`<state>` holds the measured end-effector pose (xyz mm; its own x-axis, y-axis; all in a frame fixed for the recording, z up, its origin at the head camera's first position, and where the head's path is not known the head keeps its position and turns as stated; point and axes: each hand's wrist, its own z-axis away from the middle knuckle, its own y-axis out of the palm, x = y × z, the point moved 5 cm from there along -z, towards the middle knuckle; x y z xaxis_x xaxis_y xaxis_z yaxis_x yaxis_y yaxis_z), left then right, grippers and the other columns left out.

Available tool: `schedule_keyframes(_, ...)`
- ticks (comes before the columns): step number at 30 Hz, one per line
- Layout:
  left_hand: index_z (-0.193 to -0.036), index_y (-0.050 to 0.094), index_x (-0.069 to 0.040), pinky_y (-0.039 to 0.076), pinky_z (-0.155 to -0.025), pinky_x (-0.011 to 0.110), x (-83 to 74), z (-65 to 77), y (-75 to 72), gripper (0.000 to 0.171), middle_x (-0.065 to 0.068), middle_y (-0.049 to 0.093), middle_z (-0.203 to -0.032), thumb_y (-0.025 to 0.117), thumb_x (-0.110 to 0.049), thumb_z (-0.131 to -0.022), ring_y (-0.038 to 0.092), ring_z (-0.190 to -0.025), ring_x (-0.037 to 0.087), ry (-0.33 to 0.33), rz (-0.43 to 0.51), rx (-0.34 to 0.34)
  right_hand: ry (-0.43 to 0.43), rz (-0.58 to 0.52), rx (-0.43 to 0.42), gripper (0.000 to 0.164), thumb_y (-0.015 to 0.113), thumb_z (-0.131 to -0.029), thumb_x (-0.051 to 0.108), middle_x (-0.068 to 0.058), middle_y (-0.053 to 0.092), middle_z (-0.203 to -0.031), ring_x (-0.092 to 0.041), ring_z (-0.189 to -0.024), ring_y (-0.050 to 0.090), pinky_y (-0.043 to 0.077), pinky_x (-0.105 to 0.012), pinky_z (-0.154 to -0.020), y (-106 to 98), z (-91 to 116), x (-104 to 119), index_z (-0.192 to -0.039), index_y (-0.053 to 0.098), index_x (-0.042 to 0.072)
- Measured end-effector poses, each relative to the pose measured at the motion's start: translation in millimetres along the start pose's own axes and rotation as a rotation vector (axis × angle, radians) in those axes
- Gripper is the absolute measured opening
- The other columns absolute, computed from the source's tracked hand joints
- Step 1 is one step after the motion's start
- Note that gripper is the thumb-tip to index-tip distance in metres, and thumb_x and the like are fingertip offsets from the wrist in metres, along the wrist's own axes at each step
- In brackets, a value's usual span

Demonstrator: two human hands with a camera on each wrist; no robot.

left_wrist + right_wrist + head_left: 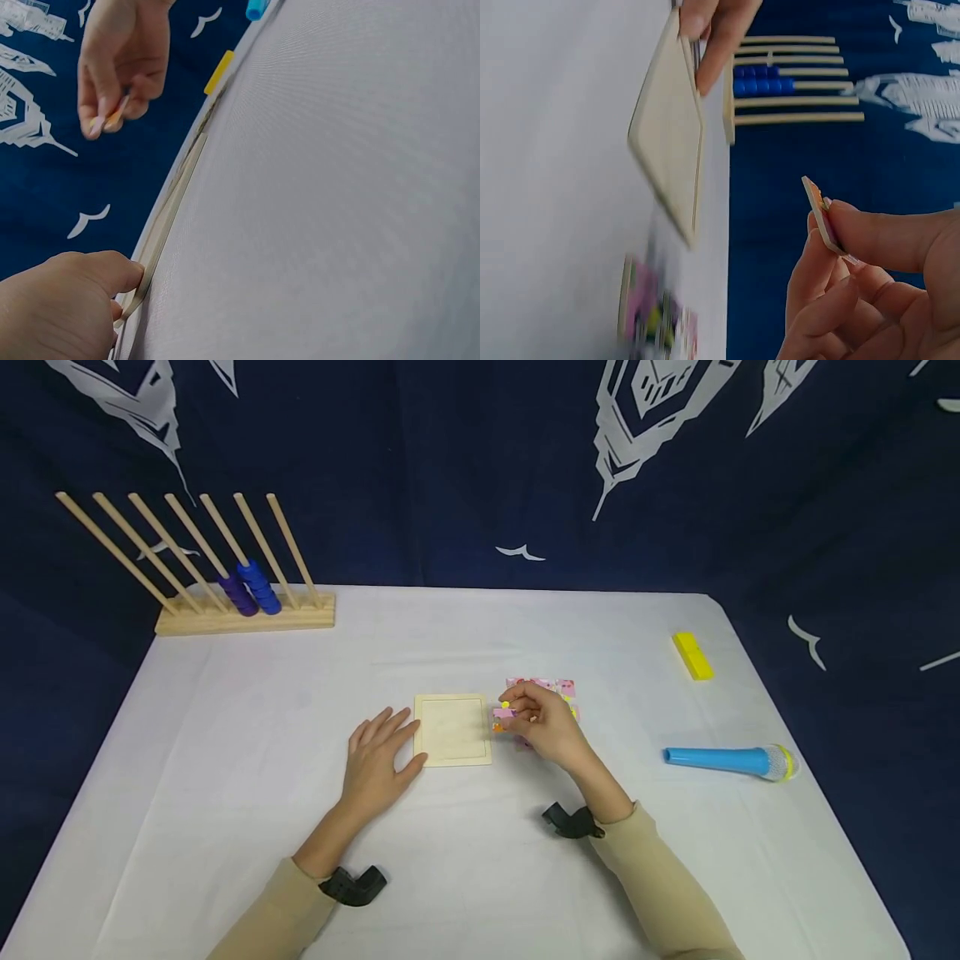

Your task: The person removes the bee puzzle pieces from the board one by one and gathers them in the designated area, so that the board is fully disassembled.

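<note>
Right of a pale wooden puzzle tray (452, 732), my right hand (553, 729) pinches a small, flat puzzle piece (819, 214) between thumb and fingers. The piece shows pink, orange and yellow printing and is tilted on edge in the right wrist view, raised above the table. My left hand (380, 772) rests at the tray's left edge, fingers spread, with the thumb (120, 271) against the rim. The tray's recessed face shows bare wood. Under my right hand lie several pink printed puzzle pieces (564, 687), partly hidden by it and blurred in the right wrist view.
A wooden bead rack (247, 622) with upright rods and blue and purple beads stands at the back left. To the right lie a yellow block (693, 657) and a blue toy microphone (716, 761). A white cloth covers the table (300, 685); a dark blue curtain (450, 468) hangs behind.
</note>
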<state>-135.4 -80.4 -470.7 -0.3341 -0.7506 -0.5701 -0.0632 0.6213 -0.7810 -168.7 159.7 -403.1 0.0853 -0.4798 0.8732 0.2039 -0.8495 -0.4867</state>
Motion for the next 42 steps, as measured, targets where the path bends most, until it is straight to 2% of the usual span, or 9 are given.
schedule_keyframes(4,-0.129,0.063,-0.005,0.019,-0.113,0.059,0.2,0.9,-0.8,0.048,0.014,0.051,-0.146,0.071,-0.026,-0.087,0.036,-0.141,0.036,0.004,-0.002,-0.006,0.071,-0.005,-0.045,0.024,0.068,-0.085,-0.002,-0.015,0.068,-0.088,-0.02,-0.075,0.06,0.048,-0.023,-0.065,-26,8,-19,-0.109,0.065,-0.002)
schedule_keyframes(9,-0.129,0.063,-0.005,0.019,-0.113,0.059,1.6,1.8,-2.5,0.048,0.014,0.051,-0.146,0.071,-0.026,-0.087,0.035,-0.141,0.035,0.002,-0.015,-0.005,0.138,-0.026,-0.098,0.028,0.066,-0.088,-0.001,-0.015,0.062,-0.086,-0.02,-0.074,0.061,0.051,-0.027,-0.065,-57,20,-42,-0.116,0.066,-0.002)
schedule_keyframes(15,-0.13,0.062,-0.005,0.019,-0.113,0.059,3.2,3.2,-3.5,0.049,0.013,0.051,-0.146,0.071,-0.027,-0.087,0.035,-0.142,0.035,-0.007,-0.018,0.001,0.201,0.011,-0.123,0.033,0.063,-0.091,0.003,-0.011,0.058,-0.087,-0.017,-0.071,0.057,0.048,-0.024,-0.061,-79,32,-64,-0.123,0.063,-0.004)
schedule_keyframes(22,-0.13,0.062,-0.005,0.018,-0.113,0.059,0.6,3.0,-3.7,0.048,0.013,0.05,-0.146,0.071,-0.026,-0.087,0.034,-0.142,0.035,-0.008,0.0,0.0,0.285,0.025,-0.096,0.029,0.065,-0.09,0.003,-0.01,0.064,-0.085,-0.013,-0.071,0.059,0.053,-0.021,-0.066,-80,37,-81,-0.118,0.065,-0.003)
schedule_keyframes(30,-0.129,0.062,-0.003,0.019,-0.112,0.061,-0.5,3.5,-3.1,0.049,0.016,0.05,-0.146,0.071,-0.025,-0.087,0.035,-0.141,0.037,0.002,0.005,-0.002,0.33,0.096,-0.087,0.022,0.069,-0.088,0.007,-0.008,0.063,-0.08,-0.016,-0.069,0.057,0.05,-0.02,-0.061,-71,36,-92,-0.108,0.064,-0.003)
schedule_keyframes(42,-0.128,0.062,-0.002,0.02,-0.112,0.061,-2.0,5.4,-3.9,0.049,0.016,0.051,-0.145,0.071,-0.025,-0.086,0.036,-0.14,0.038,0.005,0.0,-0.01,0.308,0.389,-0.173,0.019,0.074,-0.085,0.017,-0.01,0.064,-0.083,-0.022,-0.073,0.056,0.044,-0.027,-0.064,-68,39,-85,-0.095,0.066,0.003)
